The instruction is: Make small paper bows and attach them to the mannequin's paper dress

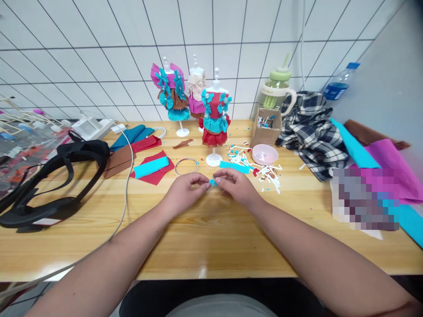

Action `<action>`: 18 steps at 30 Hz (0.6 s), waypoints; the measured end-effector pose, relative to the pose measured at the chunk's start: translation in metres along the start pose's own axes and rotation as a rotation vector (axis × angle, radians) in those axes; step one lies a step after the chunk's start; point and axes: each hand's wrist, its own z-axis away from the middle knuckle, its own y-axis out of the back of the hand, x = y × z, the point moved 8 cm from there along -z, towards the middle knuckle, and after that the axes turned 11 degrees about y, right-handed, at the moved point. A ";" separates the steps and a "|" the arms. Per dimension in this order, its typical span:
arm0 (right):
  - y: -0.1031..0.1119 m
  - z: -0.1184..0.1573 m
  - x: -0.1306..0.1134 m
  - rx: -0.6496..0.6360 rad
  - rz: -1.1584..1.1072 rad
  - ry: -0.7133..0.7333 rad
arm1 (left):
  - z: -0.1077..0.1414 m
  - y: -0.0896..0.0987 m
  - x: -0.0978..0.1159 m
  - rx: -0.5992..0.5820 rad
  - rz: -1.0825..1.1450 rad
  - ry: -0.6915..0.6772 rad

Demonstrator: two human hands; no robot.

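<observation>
Between my fingertips is a small crumpled piece of turquoise crepe paper [212, 182]. My left hand [185, 190] pinches its left side, and my right hand [237, 187] pinches its right side. Just behind the hands stands a small white dress-form mannequin [216, 116] in a red paper dress with turquoise bows. A flat turquoise paper strip [234, 167] lies just beyond my right hand. To the left of it, past my left hand, is a thin wire ring [186, 166]. A rolled turquoise strip [151, 167] rests on red paper [157, 175].
Two more dressed mannequins [172, 90] stand by the tiled wall. Right of centre are white scraps [269, 176], a pink bowl [265, 154], a cardboard box [266, 127] and a green-lidded bottle [279, 88]. A black headset [66, 185] and a cable [127, 189] occupy the left.
</observation>
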 end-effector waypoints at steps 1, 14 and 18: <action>0.000 0.001 0.002 0.005 -0.016 -0.031 | -0.001 0.001 -0.002 0.006 0.020 0.015; 0.005 -0.001 -0.008 -0.009 0.278 0.088 | 0.001 -0.005 -0.004 -0.146 0.105 0.040; 0.001 0.001 -0.010 -0.044 0.327 0.122 | -0.001 -0.005 -0.009 -0.142 0.144 0.087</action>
